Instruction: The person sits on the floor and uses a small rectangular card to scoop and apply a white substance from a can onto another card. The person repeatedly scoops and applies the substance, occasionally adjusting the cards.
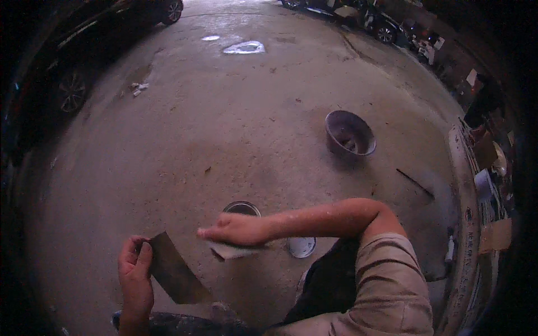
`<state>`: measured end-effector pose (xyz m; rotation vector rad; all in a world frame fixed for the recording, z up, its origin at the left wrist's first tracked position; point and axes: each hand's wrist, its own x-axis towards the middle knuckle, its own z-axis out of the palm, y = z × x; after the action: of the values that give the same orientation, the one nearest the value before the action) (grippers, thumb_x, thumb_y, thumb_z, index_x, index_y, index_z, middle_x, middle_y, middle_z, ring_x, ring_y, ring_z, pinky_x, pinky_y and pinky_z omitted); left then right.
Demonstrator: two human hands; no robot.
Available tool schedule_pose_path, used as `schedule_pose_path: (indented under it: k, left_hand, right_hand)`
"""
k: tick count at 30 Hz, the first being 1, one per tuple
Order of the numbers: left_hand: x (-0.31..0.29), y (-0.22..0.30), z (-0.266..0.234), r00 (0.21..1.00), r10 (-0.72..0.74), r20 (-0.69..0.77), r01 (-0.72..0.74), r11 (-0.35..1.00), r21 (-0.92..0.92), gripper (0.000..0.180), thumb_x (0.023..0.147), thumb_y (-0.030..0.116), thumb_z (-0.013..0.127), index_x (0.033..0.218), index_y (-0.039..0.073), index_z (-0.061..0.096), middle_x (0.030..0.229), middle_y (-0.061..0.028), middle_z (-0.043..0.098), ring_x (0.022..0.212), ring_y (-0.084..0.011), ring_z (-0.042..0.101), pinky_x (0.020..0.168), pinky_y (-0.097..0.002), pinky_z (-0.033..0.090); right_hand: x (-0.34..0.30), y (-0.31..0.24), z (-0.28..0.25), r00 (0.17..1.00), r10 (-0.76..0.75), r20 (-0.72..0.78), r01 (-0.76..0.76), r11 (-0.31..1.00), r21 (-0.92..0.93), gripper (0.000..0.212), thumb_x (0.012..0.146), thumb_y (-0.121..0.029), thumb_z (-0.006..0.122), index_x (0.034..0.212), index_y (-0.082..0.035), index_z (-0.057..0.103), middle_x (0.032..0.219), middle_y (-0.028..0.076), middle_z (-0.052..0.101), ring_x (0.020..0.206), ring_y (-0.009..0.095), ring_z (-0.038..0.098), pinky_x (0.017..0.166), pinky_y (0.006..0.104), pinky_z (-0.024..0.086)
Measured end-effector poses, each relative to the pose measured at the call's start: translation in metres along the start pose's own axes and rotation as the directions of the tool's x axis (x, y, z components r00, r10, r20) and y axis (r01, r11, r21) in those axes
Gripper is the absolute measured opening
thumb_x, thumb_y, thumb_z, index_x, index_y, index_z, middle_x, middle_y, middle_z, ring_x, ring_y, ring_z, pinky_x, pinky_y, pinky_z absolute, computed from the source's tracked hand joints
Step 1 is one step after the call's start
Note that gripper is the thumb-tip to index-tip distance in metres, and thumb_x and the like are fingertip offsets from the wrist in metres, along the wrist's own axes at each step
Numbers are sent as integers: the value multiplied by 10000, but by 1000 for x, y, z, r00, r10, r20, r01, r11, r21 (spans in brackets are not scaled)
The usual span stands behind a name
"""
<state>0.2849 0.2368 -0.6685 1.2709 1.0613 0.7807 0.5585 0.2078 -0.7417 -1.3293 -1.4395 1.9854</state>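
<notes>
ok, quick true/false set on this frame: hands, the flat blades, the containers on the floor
1. The left hand holds a dark flat blade by its upper corner. True.
2. The right hand is lifted high and holds nothing. False: it lies palm down on a pale flat blade low over the concrete floor.
3. A small open can sits just beyond the right hand. True.
4. The grey metal basin stands between the two hands. False: it stands well beyond them, on the right.
5. A round white lid lies on the floor below the right forearm. True.
6. The two blades overlap. False: they are apart.
</notes>
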Motion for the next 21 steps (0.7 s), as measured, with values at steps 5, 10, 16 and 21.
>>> schedule_pose_path:
  k: [5, 10, 16, 21]
  left_hand:
    - [-4, -4, 3, 998, -24, 63, 14, 986, 166, 125, 1015, 155, 605, 1021, 30, 601, 951, -36, 649, 871, -111, 597, 801, -258, 484]
    - [-10, 1, 11, 964, -147, 220, 77, 952, 297, 130, 990, 126, 633, 1018, 5, 595, 967, -75, 683, 874, -125, 631, 805, -287, 508]
    - [-7, -2, 13, 970, -108, 216, 73, 984, 164, 153, 975, 108, 653, 1046, -27, 642, 965, -94, 715, 910, -141, 665, 819, -299, 530]
    - [-7, 0, 5, 963, -130, 237, 61, 959, 277, 170, 984, 114, 647, 1020, -38, 713, 903, -107, 741, 822, -151, 690, 757, -311, 560]
  right_hand:
    - [-12, -9, 38, 928, -331, 169, 336, 942, -4, 631, 1039, -549, 499, 1005, 53, 688, 843, 69, 664, 793, 135, 605, 713, 341, 504]
    - [-13, -16, 47, 940, -284, 188, 309, 943, -120, 593, 1042, -511, 523, 983, 62, 663, 788, 85, 638, 762, 130, 589, 677, 359, 493]
    - [-18, -25, 43, 938, -342, 64, 347, 930, -124, 557, 1044, -485, 534, 873, 35, 638, 690, 46, 564, 680, 118, 522, 627, 366, 458]
    - [-19, -21, 18, 931, -311, -191, 279, 944, -178, 524, 1035, -491, 552, 829, -16, 636, 621, 4, 495, 623, 109, 478, 567, 344, 413]
